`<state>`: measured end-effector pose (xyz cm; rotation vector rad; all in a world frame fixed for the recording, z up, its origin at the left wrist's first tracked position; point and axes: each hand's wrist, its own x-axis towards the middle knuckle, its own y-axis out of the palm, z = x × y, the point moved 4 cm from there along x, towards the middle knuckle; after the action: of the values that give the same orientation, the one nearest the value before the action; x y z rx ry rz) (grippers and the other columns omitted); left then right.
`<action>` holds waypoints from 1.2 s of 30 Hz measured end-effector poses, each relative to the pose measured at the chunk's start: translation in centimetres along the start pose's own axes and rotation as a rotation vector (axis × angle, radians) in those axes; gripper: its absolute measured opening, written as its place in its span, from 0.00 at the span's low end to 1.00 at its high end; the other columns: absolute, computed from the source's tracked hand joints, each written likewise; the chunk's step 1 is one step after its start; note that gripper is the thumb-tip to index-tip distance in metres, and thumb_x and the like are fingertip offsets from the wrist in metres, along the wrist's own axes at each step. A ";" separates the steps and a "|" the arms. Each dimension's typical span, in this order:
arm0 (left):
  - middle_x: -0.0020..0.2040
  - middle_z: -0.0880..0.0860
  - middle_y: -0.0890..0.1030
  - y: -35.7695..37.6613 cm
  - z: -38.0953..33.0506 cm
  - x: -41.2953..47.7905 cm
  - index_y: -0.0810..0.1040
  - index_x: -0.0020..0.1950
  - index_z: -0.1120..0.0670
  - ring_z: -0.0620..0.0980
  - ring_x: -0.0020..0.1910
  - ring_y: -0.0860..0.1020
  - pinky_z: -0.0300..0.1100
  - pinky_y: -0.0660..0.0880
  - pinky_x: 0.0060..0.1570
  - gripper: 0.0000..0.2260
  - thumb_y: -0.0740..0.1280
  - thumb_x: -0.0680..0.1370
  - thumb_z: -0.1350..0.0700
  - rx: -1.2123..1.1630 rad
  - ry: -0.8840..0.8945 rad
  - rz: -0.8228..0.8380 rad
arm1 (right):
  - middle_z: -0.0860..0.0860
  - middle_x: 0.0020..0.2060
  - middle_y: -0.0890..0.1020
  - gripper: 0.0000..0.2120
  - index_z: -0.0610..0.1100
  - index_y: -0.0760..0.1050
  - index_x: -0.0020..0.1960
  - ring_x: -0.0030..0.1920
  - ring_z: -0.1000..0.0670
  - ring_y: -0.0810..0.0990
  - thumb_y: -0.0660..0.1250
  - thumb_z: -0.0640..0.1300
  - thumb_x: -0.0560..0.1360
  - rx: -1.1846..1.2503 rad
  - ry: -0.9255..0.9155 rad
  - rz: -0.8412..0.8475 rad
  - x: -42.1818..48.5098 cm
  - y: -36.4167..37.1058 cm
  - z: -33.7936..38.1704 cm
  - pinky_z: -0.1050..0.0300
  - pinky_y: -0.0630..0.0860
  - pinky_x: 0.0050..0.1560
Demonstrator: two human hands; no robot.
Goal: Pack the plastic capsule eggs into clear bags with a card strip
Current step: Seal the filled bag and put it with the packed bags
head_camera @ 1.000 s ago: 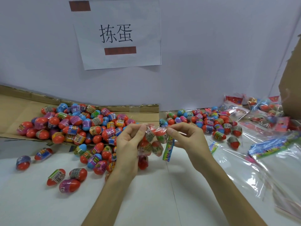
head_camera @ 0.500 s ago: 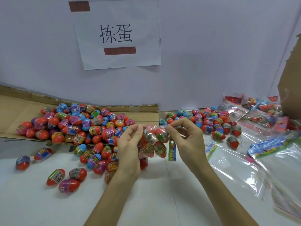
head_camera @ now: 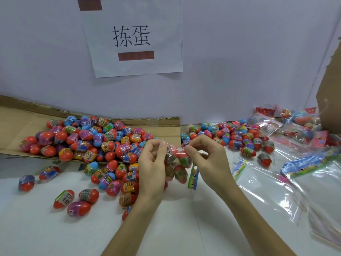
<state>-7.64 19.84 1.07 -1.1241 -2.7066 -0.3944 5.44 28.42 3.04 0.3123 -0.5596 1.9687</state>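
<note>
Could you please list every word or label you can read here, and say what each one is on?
"拣蛋": on the white paper sheet taped to the wall.
Labels on the capsule eggs: too small and blurred to read.
Print on the card strip beside the clear bag: unreadable.

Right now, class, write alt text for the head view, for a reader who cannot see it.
Left hand and right hand pinch the top of a clear bag of capsule eggs, a card strip hanging alongside. Loose eggs heap on cardboard at left; empty bags lie at right.
</note>
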 end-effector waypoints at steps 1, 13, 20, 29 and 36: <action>0.42 0.45 0.84 0.0 -0.1 -0.1 0.79 0.47 0.42 0.44 0.42 0.84 0.36 0.80 0.37 0.10 0.63 0.85 0.52 -0.007 0.001 -0.002 | 0.57 0.39 0.81 0.06 0.46 0.78 0.44 0.46 0.56 0.80 0.70 0.39 0.79 -0.018 -0.012 -0.007 -0.1 0.2 0.1 0.55 0.82 0.42; 0.43 0.55 0.82 0.2 -0.6 -0.4 0.76 0.49 0.43 0.54 0.42 0.83 0.48 0.83 0.42 0.06 0.63 0.85 0.52 0.065 0.105 0.045 | 0.59 0.45 0.80 0.10 0.51 0.75 0.53 0.50 0.54 0.81 0.69 0.55 0.78 0.063 0.042 0.105 -0.2 0.9 -0.5 0.58 0.81 0.46; 0.40 0.51 0.81 0.3 -0.7 -0.7 0.76 0.48 0.47 0.46 0.39 0.83 0.39 0.81 0.38 0.06 0.65 0.85 0.54 0.151 0.165 0.044 | 0.55 0.36 0.83 0.06 0.45 0.81 0.42 0.41 0.53 0.82 0.73 0.45 0.77 -0.010 0.021 0.115 -0.1 0.3 0.0 0.57 0.81 0.42; 0.40 0.48 0.83 -0.4 -0.2 0.5 0.77 0.46 0.46 0.46 0.39 0.83 0.39 0.81 0.38 0.11 0.61 0.86 0.50 0.150 0.055 0.039 | 0.59 0.36 0.79 0.08 0.49 0.75 0.44 0.42 0.57 0.80 0.68 0.41 0.81 -0.189 -0.101 0.078 -0.6 1.1 0.0 0.67 0.75 0.36; 0.51 0.57 0.88 0.7 1.2 0.5 0.82 0.57 0.54 0.57 0.49 0.87 0.46 0.85 0.46 0.20 0.66 0.81 0.38 -0.128 -0.269 0.200 | 0.55 0.38 0.83 0.06 0.50 0.80 0.45 0.42 0.54 0.83 0.68 0.43 0.81 -0.051 0.009 -0.314 0.4 -2.5 -0.7 0.62 0.80 0.42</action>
<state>-7.51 21.02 0.20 -1.5716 -2.7869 -0.4166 7.50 30.04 3.20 0.3374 -0.5201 1.6497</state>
